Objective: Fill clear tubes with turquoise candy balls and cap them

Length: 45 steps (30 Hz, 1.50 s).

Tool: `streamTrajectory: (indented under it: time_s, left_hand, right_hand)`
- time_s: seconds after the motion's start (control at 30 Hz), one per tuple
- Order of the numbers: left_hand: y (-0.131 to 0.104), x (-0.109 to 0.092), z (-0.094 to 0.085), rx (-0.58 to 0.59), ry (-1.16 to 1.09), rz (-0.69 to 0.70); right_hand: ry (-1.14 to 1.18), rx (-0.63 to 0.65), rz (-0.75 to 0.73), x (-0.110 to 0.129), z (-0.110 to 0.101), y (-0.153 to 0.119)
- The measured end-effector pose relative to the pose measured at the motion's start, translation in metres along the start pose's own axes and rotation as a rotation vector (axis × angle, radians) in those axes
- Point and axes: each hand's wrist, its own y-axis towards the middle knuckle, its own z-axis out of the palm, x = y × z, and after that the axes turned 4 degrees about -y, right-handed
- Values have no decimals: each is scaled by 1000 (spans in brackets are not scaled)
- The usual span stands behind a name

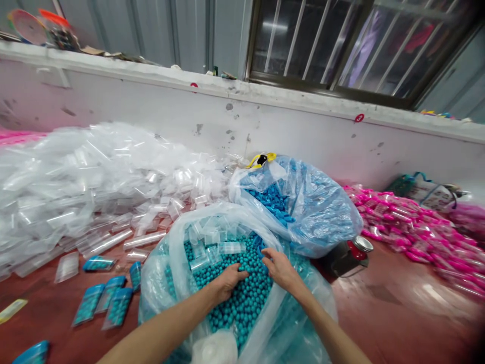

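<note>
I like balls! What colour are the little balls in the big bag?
Teal blue round plastic balls, best seen in the head view.

Left hand (228, 281) is digging into the heap of small teal round beads (242, 293), fingertips buried, grip unreadable. Right hand (279, 268) is lying palm down, underside hidden. Both forearms are running off the bottom edge. Clear plastic bag (172, 242) is hiding the lower beads, and its base is getting cropped. Pile of pink packets (409, 227) is blurring toward the right edge. Small red-and-silver object (356, 248) is staying too small to identify.
</note>
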Motion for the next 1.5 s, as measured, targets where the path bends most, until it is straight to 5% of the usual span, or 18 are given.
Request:
streamTrajectory:
  time_s: [0.33,0.53,0.8,0.93,1.13,1.5]
  left_hand:
    - [-37,2,-32,-75,-419,-13]
    - [-48,1,-35,-91,-644,18]
    - [-51,1,-35,-74,-570,23]
    - [-50,8,-35,-37,-560,-6]
    - [-44,13,-28,-44,-397,295]
    - [-71,-6,-21,-1,-282,240]
  right_hand:
    - [-326,23,40,29,29,15]
    - [-365,62,-62,26,24,3]
    - [-268,139,-165,26,30,-2]
    - [133,175,-120,20,25,3]
    - [549,296,-120,30,23,-14]
    - [451,393,-178,44,-13,-30]
